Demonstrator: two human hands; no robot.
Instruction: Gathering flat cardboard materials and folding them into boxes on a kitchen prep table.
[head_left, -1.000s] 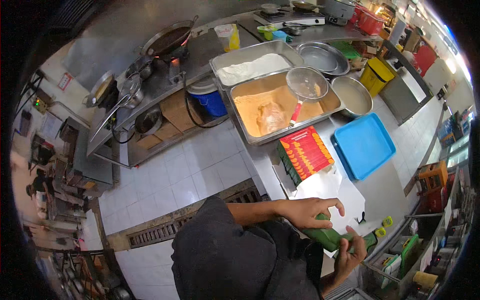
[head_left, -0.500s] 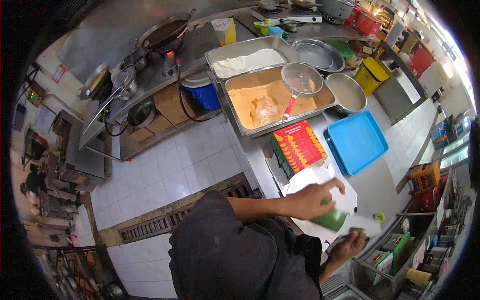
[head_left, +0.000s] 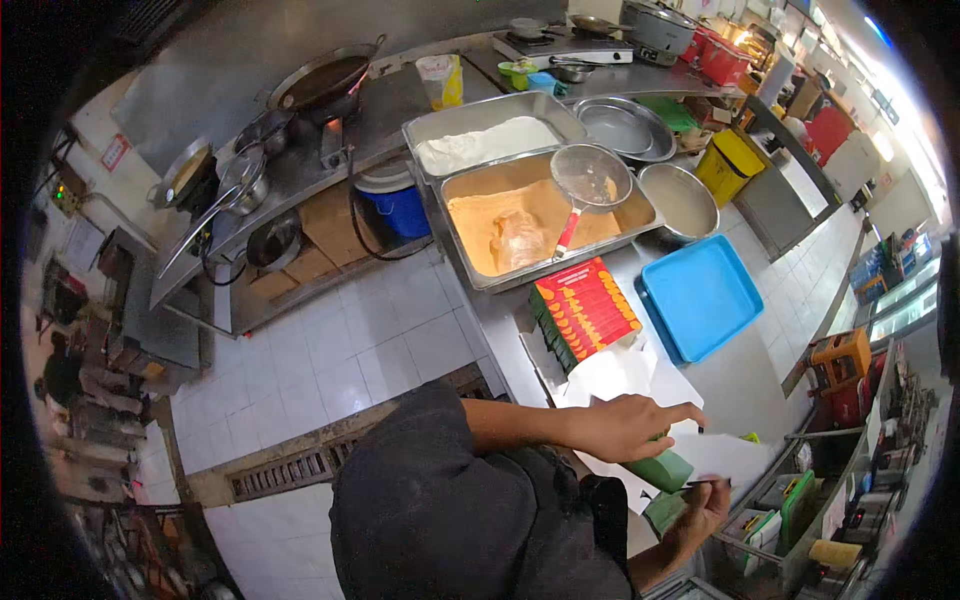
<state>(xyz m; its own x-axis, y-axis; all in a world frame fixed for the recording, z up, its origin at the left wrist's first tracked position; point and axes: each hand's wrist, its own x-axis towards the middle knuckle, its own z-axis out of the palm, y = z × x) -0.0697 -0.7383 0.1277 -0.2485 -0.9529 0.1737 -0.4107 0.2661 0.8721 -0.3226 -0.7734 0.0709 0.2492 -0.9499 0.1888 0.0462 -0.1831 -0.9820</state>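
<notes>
Green-and-white carton: white panel now exposed, seemingly opened out; left hand half-curled, gripping; right hand pinching edge.

Glare upper right; dark edges, seemingly soft.

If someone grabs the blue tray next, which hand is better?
Probably the left hand: it's nearer the blue tray, while the right hand is farther back. The left seems to hold a green piece, though.
</notes>
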